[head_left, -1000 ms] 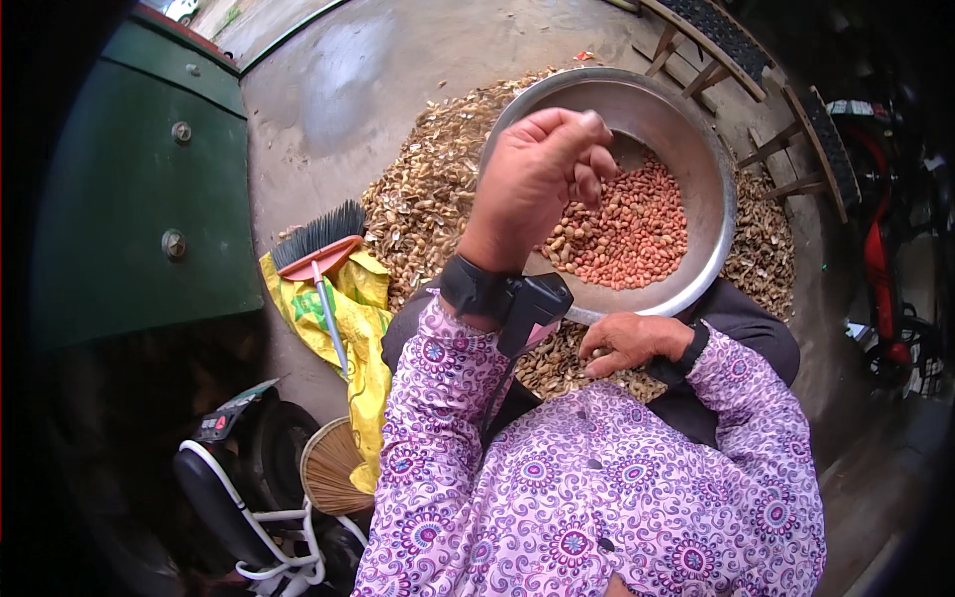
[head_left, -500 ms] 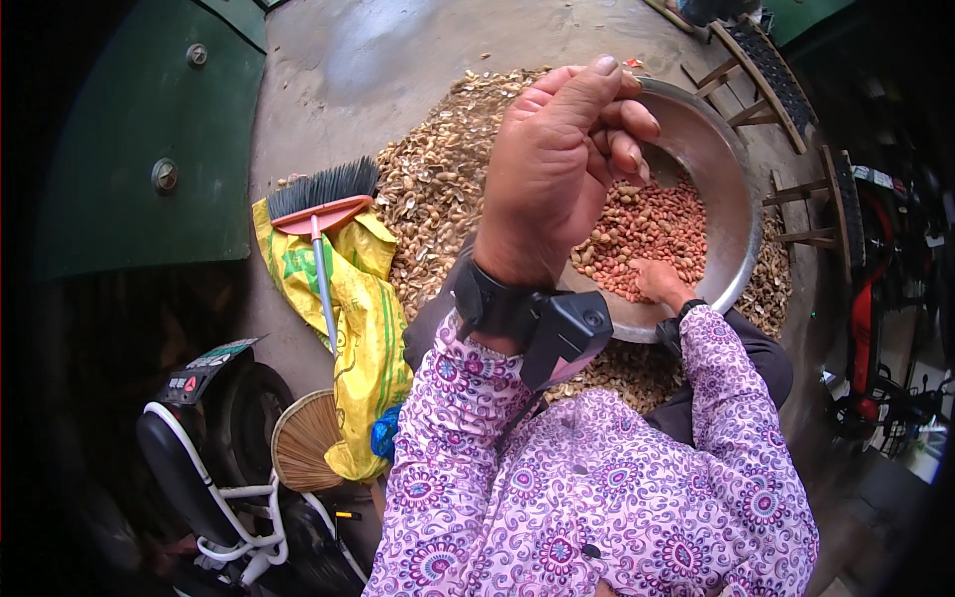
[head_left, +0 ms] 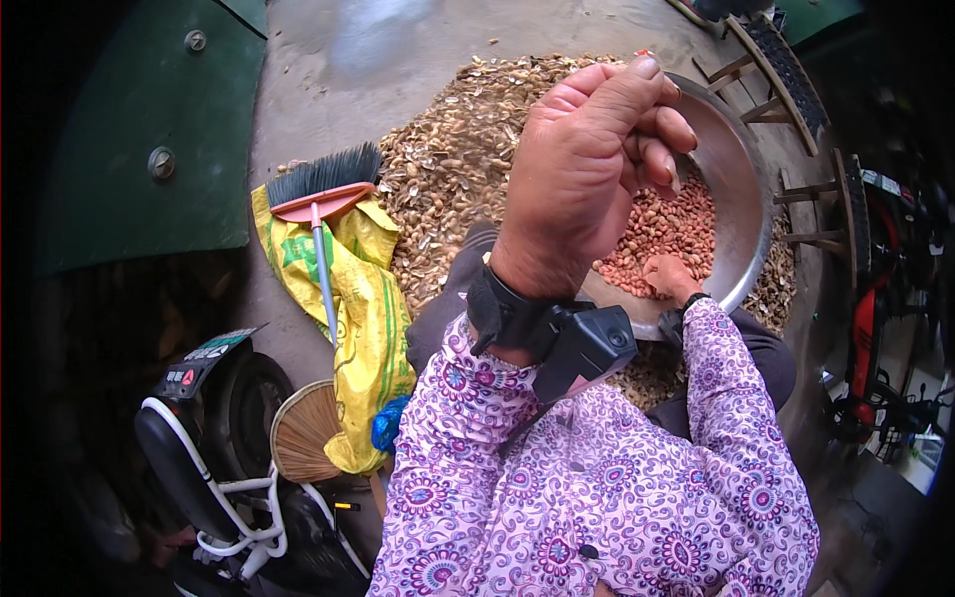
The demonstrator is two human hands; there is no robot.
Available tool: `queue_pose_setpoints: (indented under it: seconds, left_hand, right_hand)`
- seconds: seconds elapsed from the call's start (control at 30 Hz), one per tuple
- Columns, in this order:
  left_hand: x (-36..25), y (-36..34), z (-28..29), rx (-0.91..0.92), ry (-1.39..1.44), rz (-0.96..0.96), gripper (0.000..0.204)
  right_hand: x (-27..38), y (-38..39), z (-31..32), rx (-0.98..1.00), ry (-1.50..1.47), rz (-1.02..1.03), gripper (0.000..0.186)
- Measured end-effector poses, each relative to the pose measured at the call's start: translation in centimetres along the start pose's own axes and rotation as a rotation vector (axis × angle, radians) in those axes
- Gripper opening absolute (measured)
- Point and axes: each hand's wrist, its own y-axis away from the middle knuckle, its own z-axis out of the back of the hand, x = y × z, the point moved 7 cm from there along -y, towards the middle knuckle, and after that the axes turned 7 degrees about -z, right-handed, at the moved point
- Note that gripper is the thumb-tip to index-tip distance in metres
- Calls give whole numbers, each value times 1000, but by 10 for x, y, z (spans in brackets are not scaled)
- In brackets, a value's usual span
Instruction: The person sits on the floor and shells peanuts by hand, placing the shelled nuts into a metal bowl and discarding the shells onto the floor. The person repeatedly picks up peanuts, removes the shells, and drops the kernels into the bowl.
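Note:
My left hand is raised above the left side of a wide metal basin, in front of part of it. Its fingers are curled and the thumb presses toward the index finger; anything pinched there is too small or hidden to make out. Inside the basin lies a heap of reddish shelled peanuts, with some paler pieces among them. My right hand rests at the near edge of that heap, fingers bent down and closed against the peanuts, its grip partly hidden. Dark straps circle both wrists, the left one carrying a small black camera.
A broad pile of peanut shells spreads left of the basin. A broom lies on a yellow sack, beside a straw fan-shaped brush. Wooden stools stand at right; a white-framed vehicle is at lower left.
My left hand has shifted slightly right and stays closed. In the basin, my right hand's fingers have drawn in from a more stretched pose. The whole view has also moved a little.

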Motion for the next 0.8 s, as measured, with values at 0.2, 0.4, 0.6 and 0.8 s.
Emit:
queue_pose_setpoints:
  seconds: [0.2,0.4,0.6,0.8]
  left_hand:
    - [8,-2,-2,13,6,9,22]
    - [9,-1,-2,-12,-10,24,22]
    - [9,-1,0,-36,-47,32,23]
    - [8,2,3,-64,-70,25,25]
  right_hand:
    - [-19,-9,5,-226,105,130,9]
    - [3,6,19,-332,-12,195,14]
    - [5,-5,-2,-210,70,44,27]
    - [18,-2,-2,-123,183,14,23]
